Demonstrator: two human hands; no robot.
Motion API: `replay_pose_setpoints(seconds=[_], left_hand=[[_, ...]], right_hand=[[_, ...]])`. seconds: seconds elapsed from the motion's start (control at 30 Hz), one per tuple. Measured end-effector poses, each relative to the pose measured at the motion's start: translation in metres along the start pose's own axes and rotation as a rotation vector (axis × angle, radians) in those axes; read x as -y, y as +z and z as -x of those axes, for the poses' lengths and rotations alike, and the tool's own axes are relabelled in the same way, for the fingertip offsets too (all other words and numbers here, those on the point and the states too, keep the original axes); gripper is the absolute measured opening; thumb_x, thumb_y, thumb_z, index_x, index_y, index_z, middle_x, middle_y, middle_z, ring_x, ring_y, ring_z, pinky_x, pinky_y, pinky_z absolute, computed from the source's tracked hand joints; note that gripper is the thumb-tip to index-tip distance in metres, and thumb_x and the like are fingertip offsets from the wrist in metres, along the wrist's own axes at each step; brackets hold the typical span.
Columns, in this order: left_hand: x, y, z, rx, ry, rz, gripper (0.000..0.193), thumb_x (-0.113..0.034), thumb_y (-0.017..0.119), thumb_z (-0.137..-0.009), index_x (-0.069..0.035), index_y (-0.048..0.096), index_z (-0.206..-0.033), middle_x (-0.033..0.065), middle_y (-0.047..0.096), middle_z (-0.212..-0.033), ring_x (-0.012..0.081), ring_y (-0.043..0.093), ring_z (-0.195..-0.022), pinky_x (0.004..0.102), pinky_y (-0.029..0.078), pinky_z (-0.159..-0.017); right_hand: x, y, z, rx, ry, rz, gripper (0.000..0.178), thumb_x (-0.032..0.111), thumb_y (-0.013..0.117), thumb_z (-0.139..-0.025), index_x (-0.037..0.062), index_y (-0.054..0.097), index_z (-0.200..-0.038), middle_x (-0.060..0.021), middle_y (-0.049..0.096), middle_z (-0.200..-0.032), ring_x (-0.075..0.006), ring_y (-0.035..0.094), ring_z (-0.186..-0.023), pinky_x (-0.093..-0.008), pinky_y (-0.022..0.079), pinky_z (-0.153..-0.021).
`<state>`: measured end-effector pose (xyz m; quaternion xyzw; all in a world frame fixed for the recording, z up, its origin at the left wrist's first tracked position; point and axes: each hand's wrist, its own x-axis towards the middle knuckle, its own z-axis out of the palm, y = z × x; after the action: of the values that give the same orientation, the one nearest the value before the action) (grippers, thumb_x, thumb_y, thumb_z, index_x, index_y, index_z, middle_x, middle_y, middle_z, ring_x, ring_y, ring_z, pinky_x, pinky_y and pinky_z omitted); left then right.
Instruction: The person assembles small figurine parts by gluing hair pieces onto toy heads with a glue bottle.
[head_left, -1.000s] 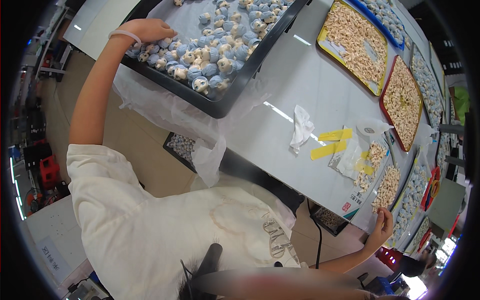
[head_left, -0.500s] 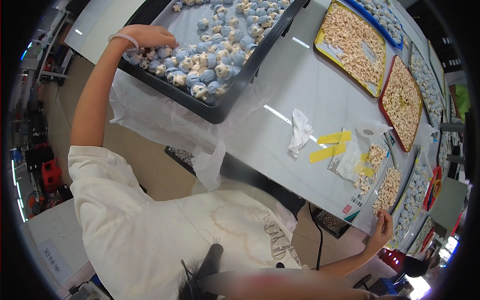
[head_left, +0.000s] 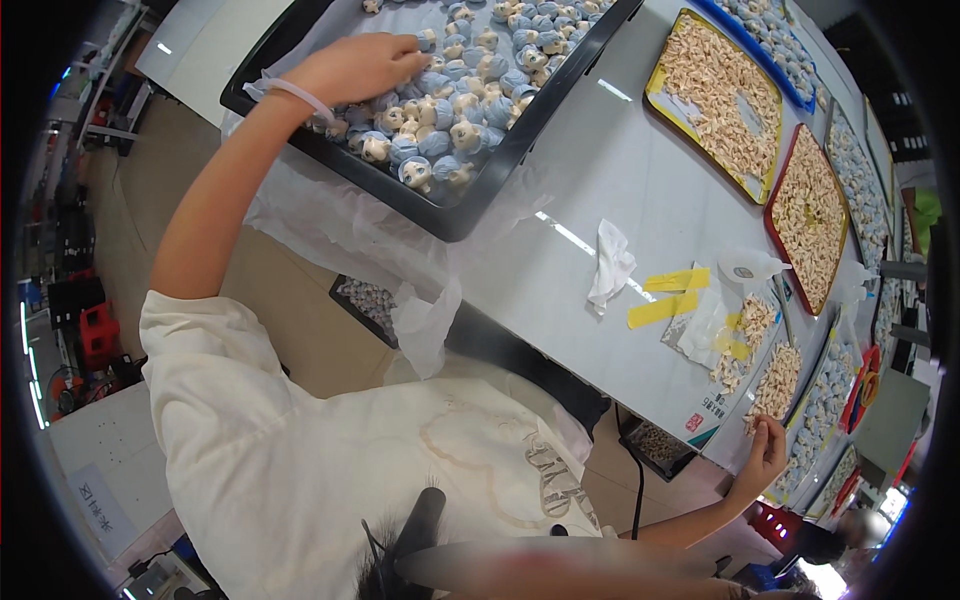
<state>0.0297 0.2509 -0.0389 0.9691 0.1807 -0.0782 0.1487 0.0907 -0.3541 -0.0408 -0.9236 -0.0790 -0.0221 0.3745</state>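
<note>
My left hand (head_left: 362, 68), a pale band at its wrist, lies over small doll heads (head_left: 465, 135) with light blue hair in a black tray (head_left: 440, 215). Its fingers are stretched out, the tips against the heads; no head shows clearly in its grasp. At the lower right, my right hand (head_left: 766, 452) is at the near end of a heap of small pale pieces (head_left: 777, 380). Thumb and fingertips are pressed together there; what they hold, if anything, is too small to make out.
Past the tray stand a yellow-edged tray (head_left: 652, 92) and a red tray (head_left: 770, 222), both filled with pale pieces. Nearer lie a crumpled tissue (head_left: 610, 265), yellow tape strips (head_left: 662, 308) and a squeeze bottle (head_left: 750, 265). Plastic sheeting (head_left: 350, 225) hangs over the table edge.
My left hand has moved right across the doll heads, from the tray's left corner toward its middle. My right hand stays beside the heap of pale pieces. The view has shifted slightly.
</note>
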Motion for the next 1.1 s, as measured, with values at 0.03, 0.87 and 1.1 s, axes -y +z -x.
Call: replay_pose_setpoints(seconds=[0.03,0.87,1.1], left_hand=[[-0.002,0.004,-0.001,-0.045,0.03,-0.066,0.038,-0.039,0.037,-0.084,-0.007,0.053,-0.097,0.0081,0.055,-0.069,0.0171,0.053,-0.051,0.032,0.044,-0.052],[-0.095,-0.006,0.062,-0.303,0.209,0.082,0.037,-0.037,0.045,-0.084,-0.003,0.053,-0.098,0.0094,0.05,-0.084,0.023,0.052,-0.071,0.0315,0.041,-0.065],[-0.105,0.005,0.067,-0.466,0.295,0.022,0.02,-0.022,0.052,-0.081,-0.01,0.055,-0.097,0.0104,0.046,-0.083,0.0234,0.054,-0.064,0.0315,0.041,-0.055]], right_hand=[[0.0,0.001,0.0,-0.01,-0.002,-0.014,0.012,0.006,0.05,-0.082,-0.004,0.056,-0.084,-0.0072,0.057,-0.081,-0.0128,0.052,-0.076,-0.0238,0.042,-0.072],[0.002,0.005,0.006,-0.013,0.01,-0.006,0.011,0.007,0.051,-0.082,-0.0036,0.056,-0.082,-0.0061,0.057,-0.079,-0.0125,0.05,-0.073,-0.0232,0.04,-0.071],[0.012,0.011,-0.002,0.021,-0.027,0.01,0.012,0.008,0.052,-0.082,-0.0035,0.057,-0.082,-0.006,0.057,-0.078,-0.0124,0.051,-0.074,-0.0234,0.04,-0.071]])
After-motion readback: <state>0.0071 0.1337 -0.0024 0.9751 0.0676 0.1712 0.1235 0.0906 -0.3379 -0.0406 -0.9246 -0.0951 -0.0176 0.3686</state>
